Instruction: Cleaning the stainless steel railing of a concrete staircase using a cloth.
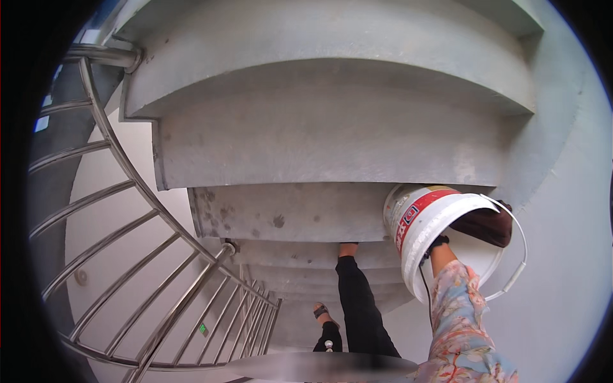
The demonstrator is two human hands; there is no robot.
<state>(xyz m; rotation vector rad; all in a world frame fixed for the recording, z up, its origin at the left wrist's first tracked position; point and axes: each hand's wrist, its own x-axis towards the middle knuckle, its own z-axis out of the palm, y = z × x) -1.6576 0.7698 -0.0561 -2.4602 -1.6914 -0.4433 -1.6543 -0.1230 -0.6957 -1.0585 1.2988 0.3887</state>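
My right arm, in a floral sleeve, reaches to a white plastic bucket (pixel 433 225) with a red band and writing on its side. The bucket is tilted on the stairs, its mouth facing me. At its rim is my right hand (pixel 437 243), with something black about the wrist and a thin black cord hanging down; its fingers are largely hidden, so their grip cannot be made out. A dark brown cloth (pixel 493 224) lies at the far inner side of the bucket. The wire handle (pixel 518 268) with its white grip hangs to the right. My left hand is out of view.
Grey concrete steps (pixel 325 134) rise ahead, with dark stains on one tread (pixel 278 220). A stainless steel railing (pixel 124 163) curves along the left; a pale wall (pixel 565 239) borders the right. My black-trousered leg (pixel 359 301) and a sandaled foot (pixel 322 310) are on lower steps.
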